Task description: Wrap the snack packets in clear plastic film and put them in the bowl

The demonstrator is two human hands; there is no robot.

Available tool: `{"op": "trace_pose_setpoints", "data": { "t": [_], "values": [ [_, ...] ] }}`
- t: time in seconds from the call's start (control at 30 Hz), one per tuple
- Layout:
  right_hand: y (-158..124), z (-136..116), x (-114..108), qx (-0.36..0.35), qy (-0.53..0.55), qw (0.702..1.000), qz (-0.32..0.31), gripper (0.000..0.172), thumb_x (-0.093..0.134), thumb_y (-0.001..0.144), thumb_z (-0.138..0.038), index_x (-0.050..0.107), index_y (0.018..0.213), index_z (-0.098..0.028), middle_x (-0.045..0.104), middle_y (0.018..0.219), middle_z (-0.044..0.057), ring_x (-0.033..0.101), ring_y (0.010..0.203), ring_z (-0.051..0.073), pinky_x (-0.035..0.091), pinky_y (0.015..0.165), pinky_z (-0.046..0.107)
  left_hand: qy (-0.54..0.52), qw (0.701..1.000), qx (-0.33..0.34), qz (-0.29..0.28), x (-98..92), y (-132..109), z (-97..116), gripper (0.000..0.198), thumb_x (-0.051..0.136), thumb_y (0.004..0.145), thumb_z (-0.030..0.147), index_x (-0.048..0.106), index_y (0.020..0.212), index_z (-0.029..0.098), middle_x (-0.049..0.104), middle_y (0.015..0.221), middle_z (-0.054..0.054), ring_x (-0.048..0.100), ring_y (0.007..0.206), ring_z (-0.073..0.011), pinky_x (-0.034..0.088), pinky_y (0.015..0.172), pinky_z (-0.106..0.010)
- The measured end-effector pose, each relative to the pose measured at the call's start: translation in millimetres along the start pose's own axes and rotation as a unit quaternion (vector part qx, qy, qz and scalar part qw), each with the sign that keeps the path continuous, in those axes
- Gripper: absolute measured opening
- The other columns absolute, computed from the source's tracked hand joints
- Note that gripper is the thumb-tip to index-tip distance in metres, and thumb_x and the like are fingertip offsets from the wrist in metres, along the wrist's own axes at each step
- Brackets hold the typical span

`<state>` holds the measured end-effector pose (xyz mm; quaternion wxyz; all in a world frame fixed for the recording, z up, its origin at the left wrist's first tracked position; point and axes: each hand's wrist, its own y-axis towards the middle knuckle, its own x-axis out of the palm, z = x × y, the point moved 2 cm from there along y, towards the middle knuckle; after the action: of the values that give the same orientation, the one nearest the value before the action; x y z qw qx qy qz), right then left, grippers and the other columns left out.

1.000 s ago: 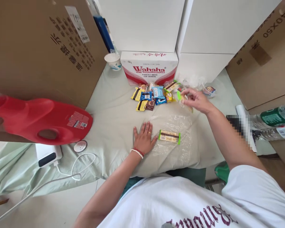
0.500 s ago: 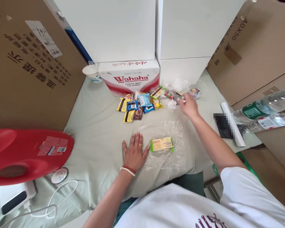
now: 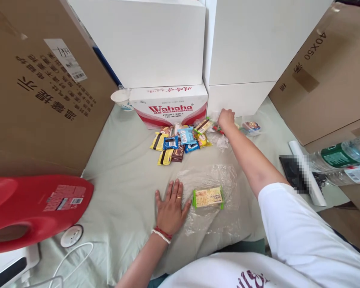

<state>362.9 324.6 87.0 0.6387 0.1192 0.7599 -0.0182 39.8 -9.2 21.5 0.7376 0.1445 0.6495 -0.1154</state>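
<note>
My left hand (image 3: 171, 210) lies flat on the cloth with its fingers spread, over the left edge of a clear plastic bag (image 3: 210, 222). On that flattened bag rests a green-ended packet of soda biscuits (image 3: 208, 197). My right hand (image 3: 227, 119) is at the back, in front of the white cabinet, among crumpled clear plastic (image 3: 222, 143) and small wrapped items. Its fingers are curled down and closed; what they hold is hidden. Left of it lies a pile of wrapped snacks (image 3: 187, 136), and to its right a round packaged snack (image 3: 251, 127).
A Wahaha water carton (image 3: 171, 108) and paper cup (image 3: 122, 98) stand behind the snacks. Large cardboard boxes (image 3: 48, 132) (image 3: 324, 68) flank the cloth. A red jug (image 3: 36, 208) lies at left, near a white cable (image 3: 72, 260). Plastic bottles (image 3: 345, 154) lie at right.
My right hand has moved back and slightly left, toward the cabinet, and its fingers have turned downward. My left hand stays flat beside the biscuits. The whole view has shifted slightly.
</note>
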Motion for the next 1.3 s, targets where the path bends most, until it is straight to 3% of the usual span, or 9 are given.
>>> {"op": "trace_pose_setpoints", "data": {
  "t": [0.2, 0.37, 0.47, 0.57, 0.67, 0.73, 0.9, 1.1, 1.3],
  "values": [
    [-10, 5, 25, -0.055, -0.018, 0.996, -0.062, 0.049, 0.07, 0.083, -0.03, 0.065, 0.124, -0.005, 0.064, 0.128, 0.025, 0.056, 0.124, 0.038, 0.041, 0.11, 0.049, -0.003, 1.0, 0.005, -0.007, -1.5, 0, -1, 0.064, 0.038, 0.104, 0.049, 0.04, 0.159, 0.019, 0.034, 0.166, -0.017, 0.035, 0.154, -0.0362, 0.011, 0.123, -0.075],
    [-3, 19, -18, -0.067, 0.012, 0.997, -0.045, 0.058, 0.061, 0.082, -0.016, 0.06, 0.14, -0.014, 0.059, 0.145, 0.017, 0.049, 0.14, 0.032, 0.034, 0.12, 0.047, 0.001, 1.0, 0.001, -0.014, -1.0, 0, -1, 0.065, 0.038, 0.104, 0.049, 0.038, 0.16, 0.016, 0.032, 0.167, -0.017, 0.033, 0.155, -0.0355, 0.009, 0.122, -0.076],
    [-22, 47, -58, -0.064, 0.052, 0.996, 0.032, 0.055, 0.053, 0.086, -0.016, 0.06, 0.141, -0.016, 0.048, 0.158, 0.014, 0.045, 0.142, 0.029, 0.036, 0.119, 0.046, -0.002, 1.0, -0.001, -0.018, -1.3, 0, -1, 0.065, 0.038, 0.104, 0.049, 0.039, 0.16, 0.016, 0.032, 0.167, -0.017, 0.032, 0.155, -0.0358, 0.01, 0.122, -0.076],
    [-63, 88, -80, -0.024, 0.065, 0.991, 0.112, 0.051, 0.044, 0.096, -0.029, 0.057, 0.142, -0.011, 0.055, 0.147, 0.022, 0.043, 0.14, 0.035, 0.037, 0.114, 0.056, -0.005, 1.0, 0.0, -0.019, -2.8, 0, 0, 0.064, 0.038, 0.104, 0.049, 0.04, 0.16, 0.017, 0.033, 0.167, -0.017, 0.033, 0.155, -0.0366, 0.012, 0.122, -0.076],
    [-102, 130, -71, 0.019, 0.051, 0.99, 0.131, 0.059, 0.055, 0.092, -0.046, 0.056, 0.142, -0.014, 0.063, 0.132, 0.024, 0.032, 0.146, 0.042, 0.027, 0.116, 0.068, -0.007, 1.0, 0.002, -0.019, -4.1, 1, 0, 0.064, 0.037, 0.104, 0.05, 0.04, 0.159, 0.017, 0.034, 0.166, -0.017, 0.034, 0.155, -0.037, 0.013, 0.121, -0.077],
    [-119, 154, -56, 0.033, 0.058, 0.992, 0.107, 0.049, 0.054, 0.09, -0.048, 0.066, 0.13, -0.023, 0.068, 0.119, 0.019, 0.036, 0.144, 0.042, 0.018, 0.119, 0.071, -0.009, 1.0, 0.004, -0.016, -4.6, 1, 0, 0.064, 0.037, 0.104, 0.05, 0.041, 0.159, 0.017, 0.035, 0.166, -0.018, 0.034, 0.154, -0.0372, 0.014, 0.121, -0.077],
    [-142, 186, -49, 0.03, 0.094, 0.991, 0.089, 0.044, 0.038, 0.095, -0.044, 0.076, 0.11, -0.028, 0.071, 0.108, 0.016, 0.048, 0.135, 0.039, 0.036, 0.114, 0.064, -0.014, 1.0, 0.001, -0.005, -3.8, 1, 0, 0.064, 0.035, 0.104, 0.05, 0.042, 0.159, 0.018, 0.036, 0.166, -0.017, 0.034, 0.154, -0.0371, 0.012, 0.122, -0.076],
    [-138, 144, -68, -0.097, 0.103, 0.983, 0.114, 0.046, 0.032, 0.103, -0.037, 0.074, 0.118, -0.025, 0.07, 0.121, 0.011, 0.048, 0.132, 0.029, 0.039, 0.115, 0.05, -0.019, 1.0, 0.005, -0.007, 0.0, 0, -2, 0.065, 0.036, 0.104, 0.05, 0.04, 0.16, 0.017, 0.035, 0.166, -0.018, 0.033, 0.155, -0.037, 0.009, 0.122, -0.076],
    [-97, 75, -44, -0.162, 0.08, 0.983, -0.042, 0.043, 0.047, 0.088, -0.01, 0.072, 0.122, -0.017, 0.065, 0.134, 0.012, 0.042, 0.139, 0.027, 0.038, 0.116, 0.044, -0.015, 1.0, -0.002, -0.014, -1.9, 1, 0, 0.065, 0.036, 0.104, 0.05, 0.039, 0.16, 0.018, 0.034, 0.166, -0.017, 0.034, 0.155, -0.0361, 0.009, 0.122, -0.076]
  ]
}}
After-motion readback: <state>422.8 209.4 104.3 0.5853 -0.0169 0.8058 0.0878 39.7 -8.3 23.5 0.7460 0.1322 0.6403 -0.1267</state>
